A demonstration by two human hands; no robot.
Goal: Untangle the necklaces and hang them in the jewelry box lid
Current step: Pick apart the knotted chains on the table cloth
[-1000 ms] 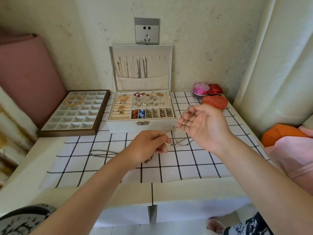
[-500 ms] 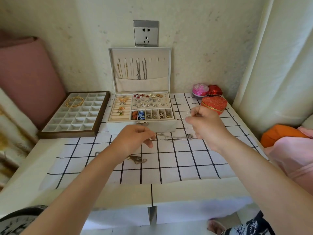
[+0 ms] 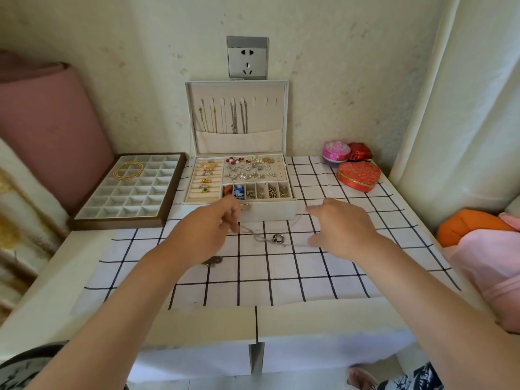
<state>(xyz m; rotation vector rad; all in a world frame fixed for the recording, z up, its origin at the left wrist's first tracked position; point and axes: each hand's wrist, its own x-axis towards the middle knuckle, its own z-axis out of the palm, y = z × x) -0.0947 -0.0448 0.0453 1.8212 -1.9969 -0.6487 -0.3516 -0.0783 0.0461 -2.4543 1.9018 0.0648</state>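
A thin silver necklace with a ring pendant (image 3: 278, 238) is stretched low over the checked cloth between my hands. My left hand (image 3: 213, 225) pinches one end of its chain just in front of the jewelry box. My right hand (image 3: 339, 225), palm down with curled fingers, holds the other end. A second, darker necklace (image 3: 213, 260) lies bunched on the cloth under my left wrist. The white jewelry box stands open, its lid (image 3: 283, 114) upright against the wall. Several gold and silver necklaces (image 3: 235, 117) hang from the lid's hooks into its pocket, and the right-hand hooks are bare.
The box base (image 3: 270, 211) holds rings, earrings and charms. A brown compartment tray (image 3: 118, 222) with gold bangles (image 3: 128, 170) sits to the left. A red heart-shaped box (image 3: 358, 175), a pink round box (image 3: 336, 153) and a small red box (image 3: 360, 155) stand at the back right. A curtain hangs on the right.
My right hand turned palm down and dropped lower. My left hand rose toward the box front, and the silver necklace now stretches between both hands with its pendant in the middle.
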